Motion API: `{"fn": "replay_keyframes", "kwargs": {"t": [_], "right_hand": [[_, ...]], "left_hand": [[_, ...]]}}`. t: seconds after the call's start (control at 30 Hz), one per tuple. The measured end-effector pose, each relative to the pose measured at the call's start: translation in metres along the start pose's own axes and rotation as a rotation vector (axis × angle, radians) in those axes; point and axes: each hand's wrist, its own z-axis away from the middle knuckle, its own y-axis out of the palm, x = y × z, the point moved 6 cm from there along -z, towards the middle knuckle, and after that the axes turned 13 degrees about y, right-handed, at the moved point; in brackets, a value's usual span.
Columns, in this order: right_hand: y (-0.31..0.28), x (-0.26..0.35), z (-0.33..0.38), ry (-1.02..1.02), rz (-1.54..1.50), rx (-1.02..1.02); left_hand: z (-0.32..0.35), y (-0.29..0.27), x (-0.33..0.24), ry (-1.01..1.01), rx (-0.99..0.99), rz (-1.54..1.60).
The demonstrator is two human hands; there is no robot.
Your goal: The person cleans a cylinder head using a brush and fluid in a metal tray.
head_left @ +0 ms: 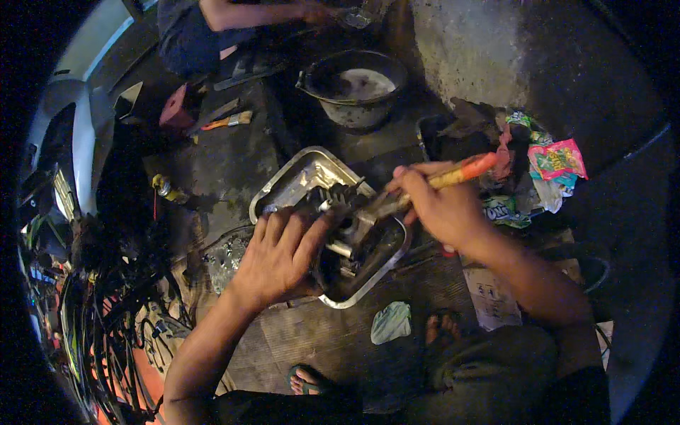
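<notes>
The 1 camera sat on the person's head and looked straight down, close to the work. The metal tray (297,177) lay in the middle of the view, with both forearms coming in from the bottom edge. The round picture bent toward its dark rim. Another person sat at the top edge.

Metal tray (283,185) far-left corner open; basin (356,86) beyond, rag pile (538,166) right, cable tangle (106,312) left.

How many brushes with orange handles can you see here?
2. One brush is in the right hand, over the metal tray. The other brush lies on the dark floor at upper left, near the other person. More may be hidden in the clutter.
</notes>
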Motion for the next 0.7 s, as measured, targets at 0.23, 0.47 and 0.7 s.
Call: {"fn": "replay_keyframes", "kwargs": {"t": [0.23,0.47,0.7], "right_hand": [[0.023,0.023,0.042,0.104,-0.118,0.141],[0.028,0.024,0.046,0.097,-0.131,0.165],[0.022,0.022,0.043,0.175,-0.178,0.197]], "left_hand": [[-0.004,0.002,-0.007,0.055,-0.019,-0.092],[-0.002,0.008,-0.006,0.074,0.042,-0.135],[-0.002,0.009,-0.012,0.121,0.057,-0.188]]}}
